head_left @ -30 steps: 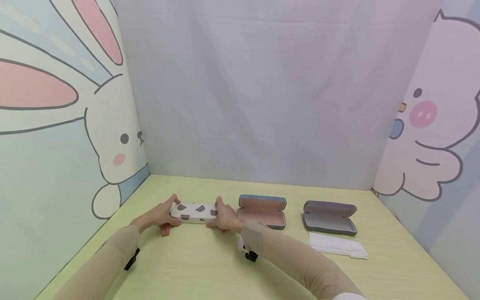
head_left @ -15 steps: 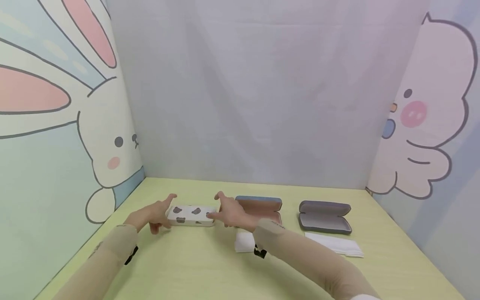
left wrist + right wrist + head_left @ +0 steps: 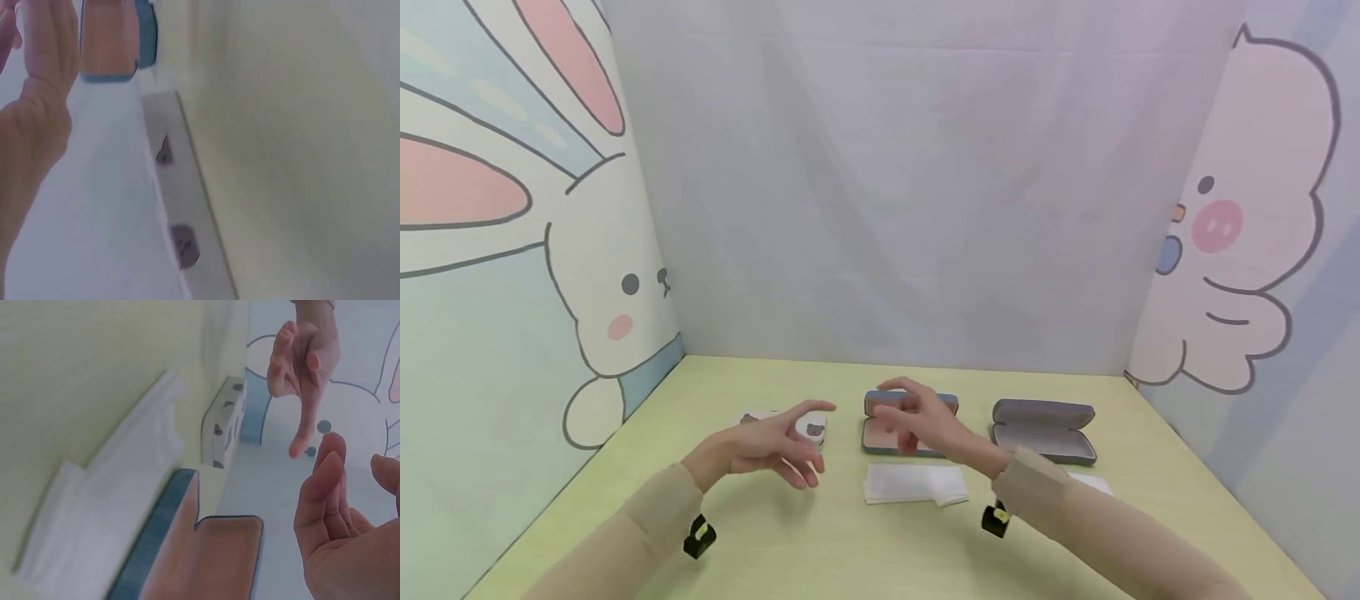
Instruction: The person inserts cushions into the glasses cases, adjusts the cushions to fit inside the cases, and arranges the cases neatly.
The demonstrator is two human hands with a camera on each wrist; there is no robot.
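Observation:
My left hand [image 3: 769,443] is in the air in front of the white glasses case [image 3: 816,426], partly hiding it; its fingers are relaxed and hold nothing. That case is closed and printed with brown bear heads, seen also in the left wrist view. My right hand [image 3: 928,423], fingers loosely bent around nothing, overlaps the blue glasses case [image 3: 877,435] in the head view. The blue case stands open, showing a pink lining. A folded white cloth [image 3: 910,483] lies in front of it, below my right hand.
To the right, a dark grey glasses case [image 3: 1045,435] stands open with a grey lining. Another white cloth [image 3: 1092,482] lies in front of it, mostly hidden by my right sleeve. A pale curtain [image 3: 887,208] and cartoon-printed side walls enclose the yellow table [image 3: 820,550].
Both hands have let go of the white glasses case and moved right and up off it. The right hand has shifted over the blue case, uncovering the cloth; the closed case stays put.

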